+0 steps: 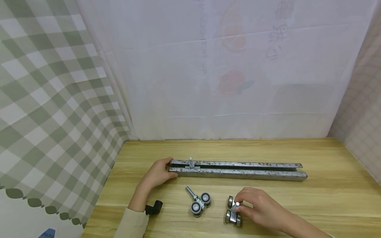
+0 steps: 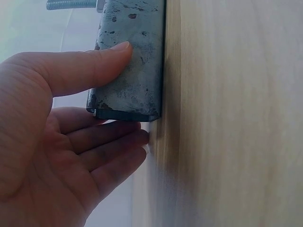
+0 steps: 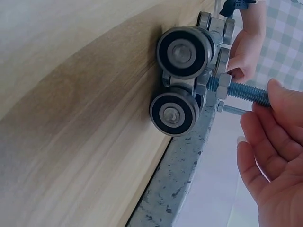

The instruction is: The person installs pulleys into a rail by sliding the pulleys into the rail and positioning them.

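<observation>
A speckled steel channel track [image 1: 238, 173] lies lengthwise on the table, its slot facing up. My left hand [image 1: 157, 172] grips its left end, thumb on the near wall [image 2: 132, 61] and fingers at the far side. Near that end, a threaded bolt [image 1: 191, 162] stands up out of the slot; what lies inside is mostly hidden. My right hand [image 1: 262, 206] pinches the bolt [image 3: 248, 93] of a four-wheeled roller trolley [image 1: 233, 216] between thumb and fingertips. The trolley's wheels are at the tabletop, bolt upward. Between the hands, a second roller trolley [image 1: 196, 208] lies on its side.
The wood-grain table [image 1: 327, 198] extends to a white printed cloth [image 1: 190, 82] at the back. A green checked cloth [image 1: 59, 99] hangs on the left. A black wrist device [image 1: 153, 207] sits at my left wrist.
</observation>
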`<state>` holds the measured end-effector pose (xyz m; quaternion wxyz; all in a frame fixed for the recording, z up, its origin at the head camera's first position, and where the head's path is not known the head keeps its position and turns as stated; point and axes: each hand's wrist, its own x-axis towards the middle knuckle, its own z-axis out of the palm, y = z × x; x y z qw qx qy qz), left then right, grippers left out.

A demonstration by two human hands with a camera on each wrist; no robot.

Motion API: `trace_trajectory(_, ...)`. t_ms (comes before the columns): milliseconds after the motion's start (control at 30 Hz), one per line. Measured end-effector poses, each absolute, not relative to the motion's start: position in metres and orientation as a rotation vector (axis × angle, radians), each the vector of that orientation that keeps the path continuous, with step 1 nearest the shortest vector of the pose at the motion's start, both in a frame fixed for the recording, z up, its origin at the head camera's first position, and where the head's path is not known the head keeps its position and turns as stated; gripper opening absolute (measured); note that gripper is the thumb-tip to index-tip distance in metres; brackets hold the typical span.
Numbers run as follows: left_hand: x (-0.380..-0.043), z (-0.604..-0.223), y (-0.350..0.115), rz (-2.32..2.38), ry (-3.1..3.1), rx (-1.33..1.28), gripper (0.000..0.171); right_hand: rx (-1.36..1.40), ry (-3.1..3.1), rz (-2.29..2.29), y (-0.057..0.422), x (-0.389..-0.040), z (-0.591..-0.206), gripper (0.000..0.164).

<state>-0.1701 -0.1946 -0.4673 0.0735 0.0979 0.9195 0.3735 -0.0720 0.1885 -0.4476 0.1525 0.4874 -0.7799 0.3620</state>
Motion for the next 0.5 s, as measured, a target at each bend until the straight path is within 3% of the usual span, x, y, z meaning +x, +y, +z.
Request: trace_trajectory(500, -0.1705, -0.4687, -0.1948, 1.104, 2.759, 0.261, 0.077, 1.345, -2.200, 1.068, 0.1952, -0.0691, -0.4506, 0.014)
